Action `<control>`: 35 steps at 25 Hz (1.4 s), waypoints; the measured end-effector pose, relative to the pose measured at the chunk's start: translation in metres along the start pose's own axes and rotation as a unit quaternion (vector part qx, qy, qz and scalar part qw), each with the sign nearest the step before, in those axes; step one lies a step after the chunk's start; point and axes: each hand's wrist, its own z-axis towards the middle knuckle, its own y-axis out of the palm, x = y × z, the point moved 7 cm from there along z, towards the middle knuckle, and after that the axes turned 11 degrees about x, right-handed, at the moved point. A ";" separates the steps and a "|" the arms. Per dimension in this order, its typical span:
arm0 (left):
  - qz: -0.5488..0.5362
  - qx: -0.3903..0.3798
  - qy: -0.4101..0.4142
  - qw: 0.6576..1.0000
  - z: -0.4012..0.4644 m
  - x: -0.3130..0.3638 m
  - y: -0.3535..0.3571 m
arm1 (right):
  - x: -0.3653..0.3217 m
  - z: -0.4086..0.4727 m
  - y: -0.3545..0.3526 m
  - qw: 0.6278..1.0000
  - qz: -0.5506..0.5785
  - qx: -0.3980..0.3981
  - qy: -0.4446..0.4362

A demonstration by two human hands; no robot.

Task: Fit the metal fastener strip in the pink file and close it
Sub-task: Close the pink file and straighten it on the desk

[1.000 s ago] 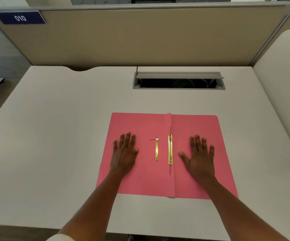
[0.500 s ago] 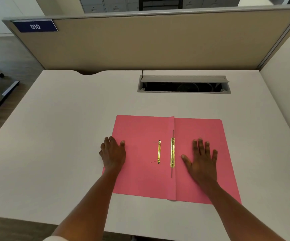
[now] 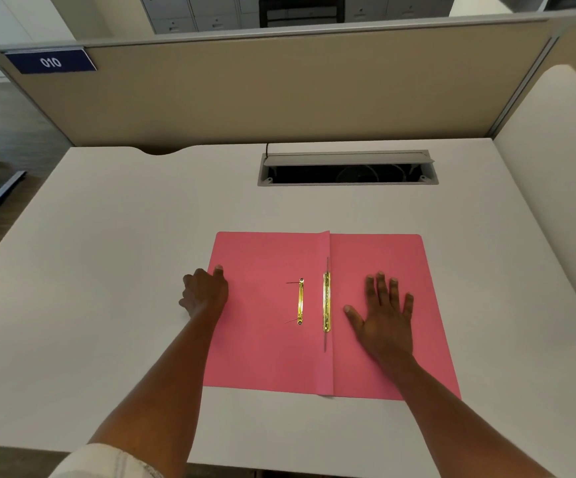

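The pink file [image 3: 266, 339] lies open and flat on the white desk [image 3: 107, 270]. A gold metal fastener strip [image 3: 300, 301] rests on the left cover, its two thin prongs pointing left. A second gold strip [image 3: 326, 301] lies along the centre fold. My left hand [image 3: 205, 291] is at the left cover's outer edge, thumb on top of the cover and fingers curled at the edge. Fingers spread, my right hand [image 3: 385, 315] lies flat on the right cover.
An open grey cable hatch [image 3: 347, 167] is set into the desk behind the file. A beige partition [image 3: 279, 91] with a blue "010" label [image 3: 50, 62] stands at the back, and a white side panel [image 3: 555, 201] closes off the right.
My left hand slid left from the middle of the left cover to its outer edge and curled around it. My right hand stayed flat. The view tilted up slightly.
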 end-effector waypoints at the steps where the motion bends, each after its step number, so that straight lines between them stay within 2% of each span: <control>1: 0.004 -0.001 -0.011 1.000 0.000 -0.001 0.001 | 0.000 0.000 -0.001 1.000 0.002 0.001 0.000; 9: -0.010 -0.055 -0.107 0.993 0.016 -0.001 0.001 | -0.001 0.000 -0.003 1.000 0.003 -0.002 0.001; 13: -0.017 -0.072 -0.094 0.993 0.025 -0.011 0.000 | -0.001 0.000 -0.003 1.000 0.001 -0.003 0.000; 18: -0.107 -0.107 -0.077 0.985 0.037 -0.022 -0.007 | 0.000 0.000 -0.002 1.000 -0.005 -0.003 0.001; 20: -0.218 -0.181 -0.098 0.954 0.031 -0.019 -0.012 | 0.000 0.000 -0.002 1.000 -0.005 -0.004 0.002; 22: -0.324 -0.293 -0.138 0.889 0.017 -0.013 -0.022 | 0.000 0.000 -0.003 1.000 -0.003 -0.004 0.004; 24: -0.374 -0.374 -0.136 0.838 0.005 -0.004 -0.034 | 0.000 0.001 -0.003 1.000 -0.001 -0.003 0.005; 25: -0.387 -0.397 -0.123 0.823 0.001 0.002 -0.039 | 0.000 0.000 -0.003 1.000 0.001 -0.005 0.006; 30: -0.420 -0.469 -0.047 0.775 -0.044 0.048 -0.049 | -0.001 0.001 -0.003 1.000 0.004 -0.010 0.010; 35: -0.402 -0.517 0.032 0.755 -0.100 0.089 -0.034 | 0.001 0.002 -0.002 1.000 0.005 -0.019 0.010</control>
